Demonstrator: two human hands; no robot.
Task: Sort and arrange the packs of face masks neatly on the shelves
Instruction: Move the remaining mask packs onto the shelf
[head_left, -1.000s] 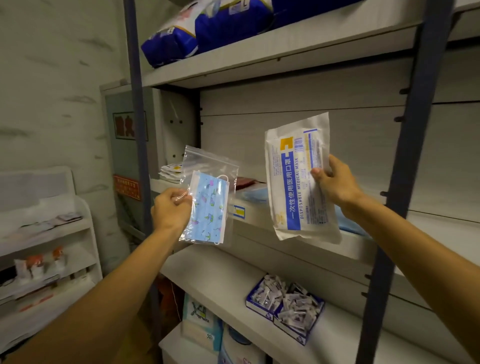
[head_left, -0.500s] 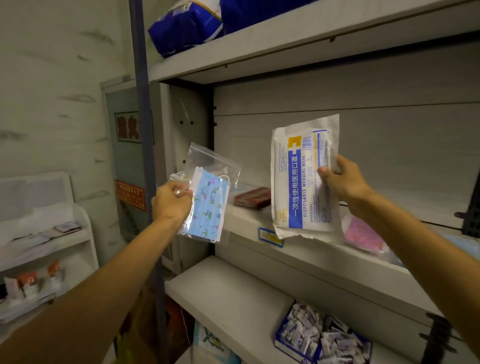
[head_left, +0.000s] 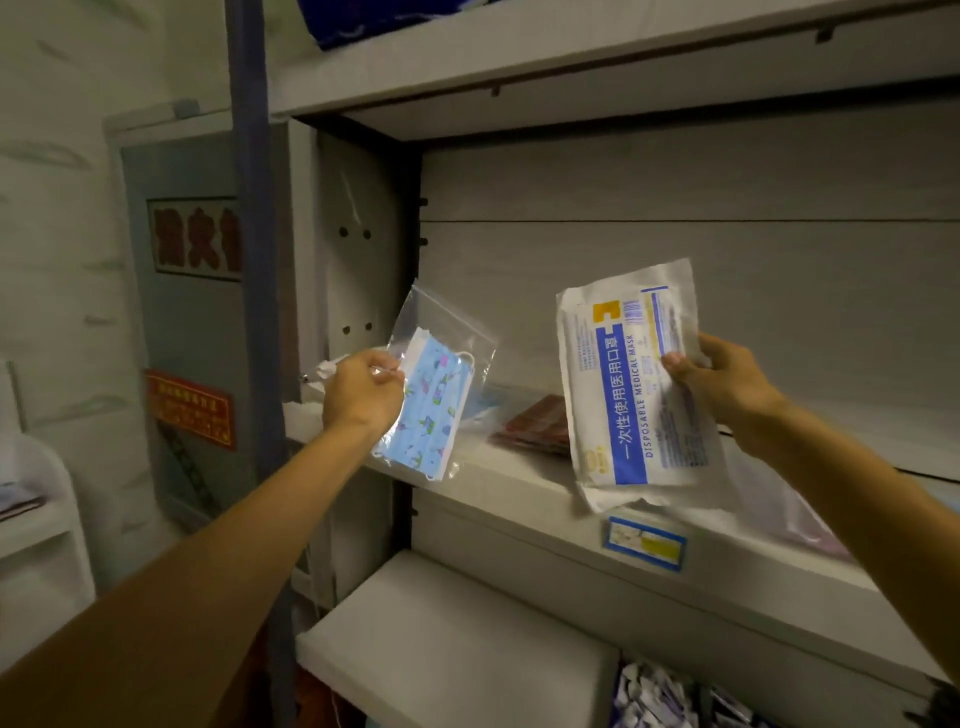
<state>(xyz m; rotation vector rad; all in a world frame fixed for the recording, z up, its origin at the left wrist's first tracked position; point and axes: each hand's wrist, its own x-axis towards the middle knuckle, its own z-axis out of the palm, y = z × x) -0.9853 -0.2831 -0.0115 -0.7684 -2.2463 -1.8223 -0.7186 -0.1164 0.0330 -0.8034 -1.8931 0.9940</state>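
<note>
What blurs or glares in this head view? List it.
Head view: dim, greenish light; wide-angle bending of the shelf edges; white mask pack print smeared near the right hand; faint sheen on the clear bag in the left hand; no harsh glare.

Past my hands runs a grey panelled back wall; left of them a blue upright post, a grey door with red signs, dim light.

The clear zip bag with a blue patterned mask, gripped by the left hand, has been tilted and lowered toward the white middle shelf; the white paper pack with a blue stripe has likewise been lowered by the right hand
</note>
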